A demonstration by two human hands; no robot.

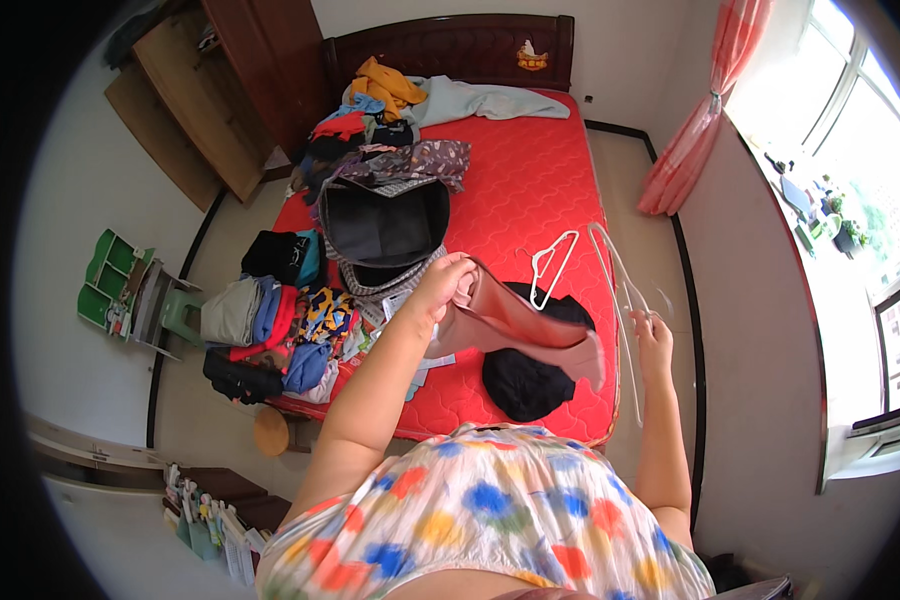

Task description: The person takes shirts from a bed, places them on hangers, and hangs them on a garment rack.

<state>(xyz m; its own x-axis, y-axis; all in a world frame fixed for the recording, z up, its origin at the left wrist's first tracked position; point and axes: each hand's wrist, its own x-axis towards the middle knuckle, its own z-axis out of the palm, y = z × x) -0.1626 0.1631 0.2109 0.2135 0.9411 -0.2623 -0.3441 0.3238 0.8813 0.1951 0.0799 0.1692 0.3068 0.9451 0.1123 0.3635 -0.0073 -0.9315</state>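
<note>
My left hand [445, 287] is closed around one end of a dusty-pink garment [525, 325], which stretches rightward over the bed. Its exact kind I cannot tell. Out beyond the bed's right edge, my right hand [653, 343] grips a white clothes hanger [597, 236], held upright and apart from the garment. Below the pink garment lies a bunched black garment [528, 386], and more black cloth [573, 308] shows behind it. A second white hanger [567, 258] rests on the bed, partly over this black cloth.
The bed [530, 180] has a red quilted cover. An open storage bag [385, 225] with a dark inside stands left of my left hand. Folded clothes [270, 320] lie along the left edge, and piled clothes [380, 95] at the headboard. A wooden stool [270, 432] stands at lower left.
</note>
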